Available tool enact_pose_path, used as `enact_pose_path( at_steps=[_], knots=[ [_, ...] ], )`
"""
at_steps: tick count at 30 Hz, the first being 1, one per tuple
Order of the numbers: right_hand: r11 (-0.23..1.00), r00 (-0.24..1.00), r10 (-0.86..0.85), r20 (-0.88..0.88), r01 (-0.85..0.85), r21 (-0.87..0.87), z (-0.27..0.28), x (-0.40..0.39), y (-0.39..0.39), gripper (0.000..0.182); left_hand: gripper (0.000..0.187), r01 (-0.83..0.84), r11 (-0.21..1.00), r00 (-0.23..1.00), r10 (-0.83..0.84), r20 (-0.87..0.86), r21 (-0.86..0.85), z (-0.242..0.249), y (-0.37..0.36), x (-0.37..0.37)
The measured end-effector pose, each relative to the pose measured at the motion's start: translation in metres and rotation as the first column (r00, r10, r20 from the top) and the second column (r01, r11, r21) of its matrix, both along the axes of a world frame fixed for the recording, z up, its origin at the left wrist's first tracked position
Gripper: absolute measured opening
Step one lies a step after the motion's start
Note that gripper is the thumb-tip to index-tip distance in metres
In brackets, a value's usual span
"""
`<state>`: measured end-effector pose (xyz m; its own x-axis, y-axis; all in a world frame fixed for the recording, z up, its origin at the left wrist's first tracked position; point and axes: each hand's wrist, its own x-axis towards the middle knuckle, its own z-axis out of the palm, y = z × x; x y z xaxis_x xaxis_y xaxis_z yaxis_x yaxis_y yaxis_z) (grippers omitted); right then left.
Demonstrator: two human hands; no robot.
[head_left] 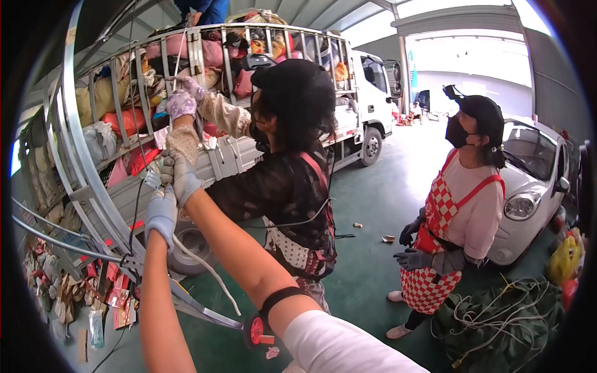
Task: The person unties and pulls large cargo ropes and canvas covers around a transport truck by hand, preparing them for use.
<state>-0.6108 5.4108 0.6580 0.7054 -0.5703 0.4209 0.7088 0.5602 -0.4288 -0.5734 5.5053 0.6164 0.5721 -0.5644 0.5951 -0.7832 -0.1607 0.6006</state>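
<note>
A pale rope hangs its loose end below my hands. Its upper stretch runs up to the truck's side rail. My left hand, in a light blue-grey glove, is closed on the rope. Just above it, my right hand, in a grey glove, grips the rope too. Beside them a small pale box hangs on a dark cable. Higher up, a co-worker's patterned gloves are at the same rope. The rope inside the fists is hidden.
A truck carries bundled cloth and bags behind a railing. A metal ladder-like frame stands left. One co-worker is close in front; another in a checked apron stands right, near a white car and a green tarp.
</note>
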Motion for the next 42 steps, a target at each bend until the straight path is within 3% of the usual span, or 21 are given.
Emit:
enact_pose_path(
  at_steps=[1,2,3,4,6,7,8,9,10,18,33,40,42],
  knots=[
    [0.998,0.998,-0.051,-0.026,0.050,-0.024,0.000,0.005,0.005,0.009,0.045,0.035,0.999,0.999,-0.035,0.037,0.018,0.002,0.003,-0.005],
    [0.996,0.994,0.066,0.091,-0.060,-0.068,-0.005,0.008,-0.001,0.012,0.043,-0.033,0.999,0.987,0.030,0.159,0.016,-0.001,0.002,-0.003],
    [0.994,0.998,0.016,0.064,-0.010,-0.106,0.001,-0.008,0.015,0.014,0.041,-0.110,0.994,0.956,0.105,0.275,0.002,-0.004,0.000,-0.001],
    [0.990,0.982,-0.135,-0.131,0.128,-0.063,0.011,-0.014,0.026,0.015,0.036,-0.189,0.973,0.943,0.142,0.302,0.134,0.000,0.003,-0.007],
    [0.948,0.944,0.301,0.136,-0.281,-0.153,-0.009,0.014,-0.024,0.014,0.047,-0.154,0.981,0.982,0.138,0.129,0.121,0.010,0.011,-0.026],
    [0.971,0.979,0.181,0.093,-0.163,-0.177,-0.007,0.007,-0.022,0.012,0.048,-0.166,0.978,0.982,0.152,0.114,0.124,0.014,0.015,-0.036],
    [0.924,0.912,0.376,0.161,-0.355,-0.146,-0.008,0.005,-0.027,0.012,0.049,-0.165,0.978,0.983,0.152,0.100,0.131,0.017,0.017,-0.044],
    [0.937,0.923,0.350,0.163,-0.348,-0.041,-0.004,-0.005,-0.017,0.013,0.049,-0.176,0.975,0.982,0.165,0.090,0.134,0.020,0.021,-0.050],
    [0.904,0.884,0.426,0.191,-0.421,-0.070,-0.003,-0.009,-0.016,0.013,0.050,-0.178,0.974,0.982,0.168,0.081,0.142,0.023,0.023,-0.056],
    [0.925,0.916,0.376,0.138,-0.380,0.008,0.006,-0.019,-0.012,0.021,0.046,-0.192,0.966,0.980,0.179,0.084,0.174,0.032,0.027,-0.068],
    [0.900,0.883,0.435,0.178,-0.433,-0.055,0.001,-0.008,-0.035,0.018,0.045,-0.226,0.958,0.971,0.207,0.119,0.175,0.030,0.014,-0.064],
    [0.896,0.879,0.444,0.172,-0.436,-0.088,0.001,-0.013,-0.030,0.015,0.045,-0.173,0.981,0.983,0.167,0.077,0.085,0.020,0.011,-0.062],
    [0.963,0.970,0.230,0.077,-0.215,-0.165,-0.001,-0.004,-0.035,0.013,0.044,-0.158,0.987,0.987,0.157,0.024,0.028,0.011,0.007,-0.054]
  ],
)
